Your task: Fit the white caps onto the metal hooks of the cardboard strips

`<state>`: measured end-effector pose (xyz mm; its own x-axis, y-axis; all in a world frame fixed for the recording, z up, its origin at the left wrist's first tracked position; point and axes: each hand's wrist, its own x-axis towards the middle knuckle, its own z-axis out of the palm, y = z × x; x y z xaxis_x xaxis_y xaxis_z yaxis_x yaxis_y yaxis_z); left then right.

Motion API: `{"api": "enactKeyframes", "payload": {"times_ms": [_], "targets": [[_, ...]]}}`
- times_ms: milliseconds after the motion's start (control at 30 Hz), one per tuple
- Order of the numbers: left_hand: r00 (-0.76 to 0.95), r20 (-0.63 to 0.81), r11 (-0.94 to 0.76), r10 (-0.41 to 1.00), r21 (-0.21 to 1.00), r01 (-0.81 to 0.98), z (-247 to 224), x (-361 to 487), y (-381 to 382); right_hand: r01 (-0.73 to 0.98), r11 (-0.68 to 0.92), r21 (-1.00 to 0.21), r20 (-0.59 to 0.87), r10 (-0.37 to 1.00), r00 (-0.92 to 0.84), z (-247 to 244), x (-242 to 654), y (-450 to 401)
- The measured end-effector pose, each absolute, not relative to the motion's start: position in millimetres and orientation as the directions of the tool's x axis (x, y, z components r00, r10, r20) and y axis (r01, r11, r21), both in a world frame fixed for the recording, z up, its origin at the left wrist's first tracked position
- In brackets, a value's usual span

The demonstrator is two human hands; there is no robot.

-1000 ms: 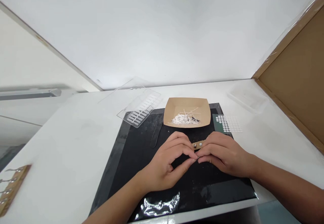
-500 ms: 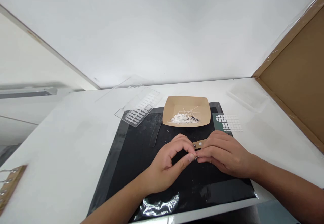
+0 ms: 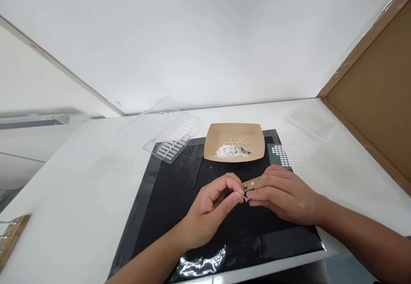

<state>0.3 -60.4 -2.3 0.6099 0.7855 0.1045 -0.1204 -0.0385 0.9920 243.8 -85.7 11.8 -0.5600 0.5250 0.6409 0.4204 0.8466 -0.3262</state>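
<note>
My right hand (image 3: 285,192) is closed over a narrow brown strip (image 3: 248,186). A small shiny metal piece and a white round dot (image 3: 252,183) show on the part of the strip left uncovered. Thumb and forefinger of my left hand (image 3: 215,207) are pinched together at the near side of the strip. A tiny whitish metallic piece (image 3: 246,199) shows between the fingertips of both hands; whether the left fingers grip it I cannot tell. The rest of the strip is hidden under my right fingers.
A brown paper tray (image 3: 212,136) with white scraps and thin sticks stands behind my hands on a black mat (image 3: 167,215). A dark flat stick (image 3: 194,172), clear plastic trays (image 3: 171,140), a sheet of white dots (image 3: 292,155) and a translucent lid (image 3: 311,123) lie around it.
My left fingertips have drawn slightly away from the right ones, and the tiny piece between them shows more. The whole view has shifted a little.
</note>
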Motion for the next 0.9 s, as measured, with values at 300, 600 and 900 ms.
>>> {"api": "enactKeyframes", "payload": {"times_ms": [300, 600, 900], "targets": [[0.396, 0.172, -0.154, 0.902, 0.985, -0.077, -4.6, -5.7, -47.7, 0.394, 0.870, -0.297, 0.639, 0.487, -0.595, 13.6, 243.3, -84.5], [0.391, 0.314, -0.314, 0.865, 0.947, -0.066, -0.9, -4.6, -45.4, 0.390, 0.875, -0.287, 0.661, 0.476, -0.580, 13.9, 245.9, -81.6], [0.416, 0.377, -0.362, 0.827, 0.925, -0.118, -0.8, -6.4, -46.5, 0.407, 0.855, -0.321, 0.658, 0.510, -0.554, 7.2, 252.2, -77.9]]}}
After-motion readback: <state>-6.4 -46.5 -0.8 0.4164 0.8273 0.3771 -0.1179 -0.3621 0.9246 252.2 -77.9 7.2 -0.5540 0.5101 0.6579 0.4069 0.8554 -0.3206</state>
